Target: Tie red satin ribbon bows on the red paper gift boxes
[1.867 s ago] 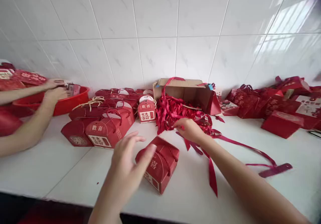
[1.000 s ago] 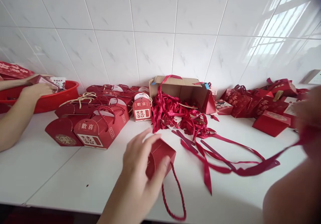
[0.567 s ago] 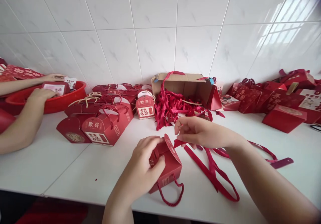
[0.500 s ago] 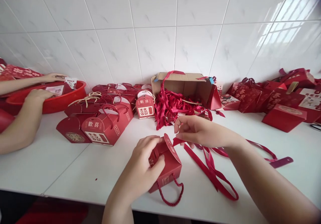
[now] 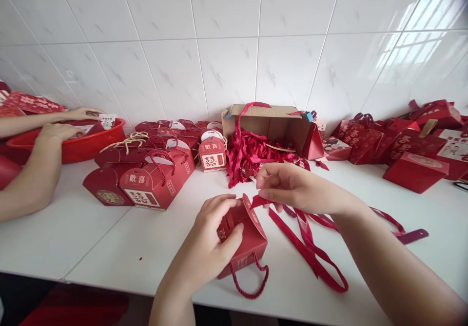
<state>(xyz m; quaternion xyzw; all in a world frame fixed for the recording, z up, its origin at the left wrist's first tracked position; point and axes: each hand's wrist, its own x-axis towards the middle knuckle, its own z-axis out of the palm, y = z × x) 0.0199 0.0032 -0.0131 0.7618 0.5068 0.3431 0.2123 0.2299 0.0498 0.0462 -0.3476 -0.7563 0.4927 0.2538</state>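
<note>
Left hand (image 5: 210, 238) wrapped over a small red box (image 5: 252, 240) on the counter (image 5: 146, 238); right hand (image 5: 292, 187) has a ribbon (image 5: 292, 241) end pinched in nearly closed fingers.

Left fingers curl over the box top, thumb on its side; ribbon tip near the raised end flap, contact unclear. Risks, as judged: a hard left squeeze could crease the card; the loose ribbon loop could snag other strips; the slack cord handle (image 5: 251, 297) could catch the ribbon. Surface: white, seamed at left, ribbon heaped before a cardboard carton (image 5: 283, 128), red boxes both sides. Room: pale tiled wall (image 5: 226, 72), window reflection upper right; at far left a co-worker's hands (image 5: 58, 132) over a red basin (image 5: 91, 144).
</note>
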